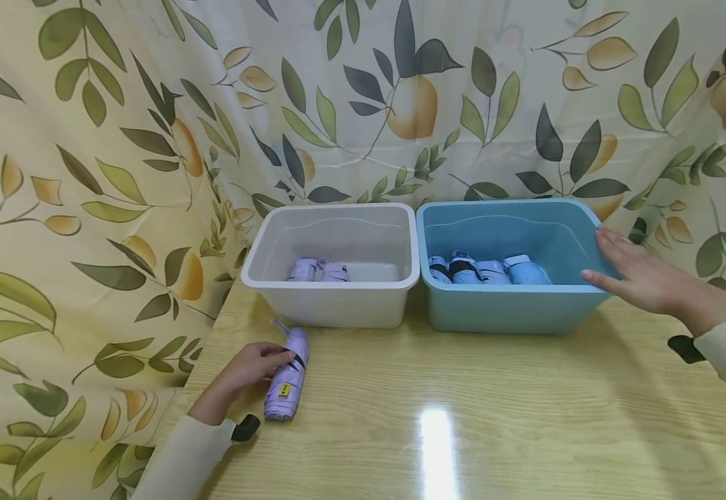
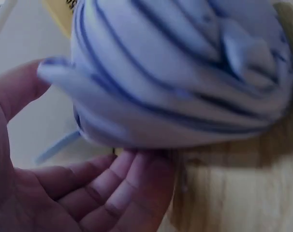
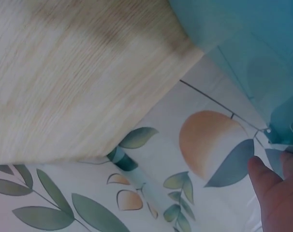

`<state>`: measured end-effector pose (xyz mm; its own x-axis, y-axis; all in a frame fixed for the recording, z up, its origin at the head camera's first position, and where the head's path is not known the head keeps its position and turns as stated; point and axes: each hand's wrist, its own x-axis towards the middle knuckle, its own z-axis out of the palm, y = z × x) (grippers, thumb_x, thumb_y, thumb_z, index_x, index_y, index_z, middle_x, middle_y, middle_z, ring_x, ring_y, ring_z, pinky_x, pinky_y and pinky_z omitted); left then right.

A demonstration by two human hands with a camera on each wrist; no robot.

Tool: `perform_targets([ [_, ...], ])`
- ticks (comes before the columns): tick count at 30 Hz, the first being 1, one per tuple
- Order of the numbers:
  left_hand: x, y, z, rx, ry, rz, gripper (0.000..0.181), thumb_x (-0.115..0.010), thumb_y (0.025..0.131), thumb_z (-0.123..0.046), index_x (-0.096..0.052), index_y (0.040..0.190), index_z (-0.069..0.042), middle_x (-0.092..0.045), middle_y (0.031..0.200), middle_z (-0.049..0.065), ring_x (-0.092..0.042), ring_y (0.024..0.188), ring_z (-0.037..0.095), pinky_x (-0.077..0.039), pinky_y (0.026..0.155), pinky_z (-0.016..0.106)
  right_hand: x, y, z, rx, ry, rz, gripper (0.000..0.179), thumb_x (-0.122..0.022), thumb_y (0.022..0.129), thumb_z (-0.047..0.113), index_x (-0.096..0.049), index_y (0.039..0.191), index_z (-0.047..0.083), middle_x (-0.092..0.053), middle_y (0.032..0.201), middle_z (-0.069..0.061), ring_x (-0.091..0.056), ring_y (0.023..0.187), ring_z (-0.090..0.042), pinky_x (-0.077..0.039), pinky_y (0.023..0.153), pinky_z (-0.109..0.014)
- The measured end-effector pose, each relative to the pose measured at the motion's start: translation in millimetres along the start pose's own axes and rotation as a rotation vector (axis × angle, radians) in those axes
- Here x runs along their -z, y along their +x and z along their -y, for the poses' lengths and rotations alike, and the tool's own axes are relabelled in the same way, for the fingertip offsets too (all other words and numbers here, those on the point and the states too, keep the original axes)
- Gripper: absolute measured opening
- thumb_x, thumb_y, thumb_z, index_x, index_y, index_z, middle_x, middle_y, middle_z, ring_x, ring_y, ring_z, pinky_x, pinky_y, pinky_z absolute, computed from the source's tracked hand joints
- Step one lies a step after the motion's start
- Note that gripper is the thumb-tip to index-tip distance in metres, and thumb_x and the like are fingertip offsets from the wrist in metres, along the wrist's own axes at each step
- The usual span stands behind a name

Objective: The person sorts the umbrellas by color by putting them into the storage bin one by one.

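Observation:
A folded purple umbrella point(image 1: 286, 394) with a dark strap and a yellow tag lies on the table at the left. My left hand point(image 1: 253, 368) holds it from its left side, near the middle. Close up in the left wrist view, the umbrella's pleated fabric point(image 2: 180, 96) fills the frame, with the thumb on one side and the fingers along the other. On the right, my right hand point(image 1: 644, 278) rests on the right rim of the blue bin point(image 1: 507, 311), fingers fairly straight and thumb apart. Only part of that hand point(image 3: 279, 198) shows in the right wrist view.
Left of the blue bin stands a light grey bin point(image 1: 332, 307) with purple folded umbrellas point(image 1: 303, 270) inside. Several blue folded umbrellas point(image 1: 528, 271) sit in the blue bin. A leaf-patterned curtain point(image 1: 363, 104) hangs behind and left of the wooden table point(image 1: 525, 417).

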<state>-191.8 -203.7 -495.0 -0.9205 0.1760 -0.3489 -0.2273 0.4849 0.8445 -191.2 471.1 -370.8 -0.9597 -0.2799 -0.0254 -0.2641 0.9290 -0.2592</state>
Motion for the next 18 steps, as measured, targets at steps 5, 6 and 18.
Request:
perform_targets([
  [5,-8.7,-0.3,-9.2,-0.044,0.264,-0.059,0.057,-0.076,0.081,-0.045,-0.066,0.109,0.004,-0.063,0.084,0.006,-0.059,0.073,0.019,-0.051,0.06,0.032,0.6,1.0,1.0,0.004,0.0,0.001,0.084,-0.045,0.102,0.038,0.007,0.152,-0.005,0.009,0.157,-0.027,0.013,0.144,-0.039,0.006,0.112,-0.057],
  [6,-10.2,-0.2,-10.0,-0.048,0.313,-0.074,0.055,-0.076,0.08,-0.046,-0.067,0.104,0.002,-0.062,0.081,0.005,-0.058,0.071,0.018,-0.05,0.059,0.032,0.7,1.2,1.2,0.005,0.0,0.001,0.084,-0.045,0.102,0.038,0.006,0.152,-0.005,0.009,0.158,-0.027,0.013,0.144,-0.039,0.006,0.112,-0.058],
  [18,-17.9,-5.9,-19.6,-0.019,0.436,-0.116,0.045,-0.076,0.077,-0.051,-0.064,0.077,-0.007,-0.06,0.067,0.003,-0.056,0.062,0.019,-0.045,0.052,0.031,0.7,-1.2,1.3,0.008,0.0,-0.011,0.084,-0.046,0.101,0.038,0.006,0.152,-0.004,0.009,0.158,-0.026,0.014,0.144,-0.037,0.006,0.112,-0.058],
])
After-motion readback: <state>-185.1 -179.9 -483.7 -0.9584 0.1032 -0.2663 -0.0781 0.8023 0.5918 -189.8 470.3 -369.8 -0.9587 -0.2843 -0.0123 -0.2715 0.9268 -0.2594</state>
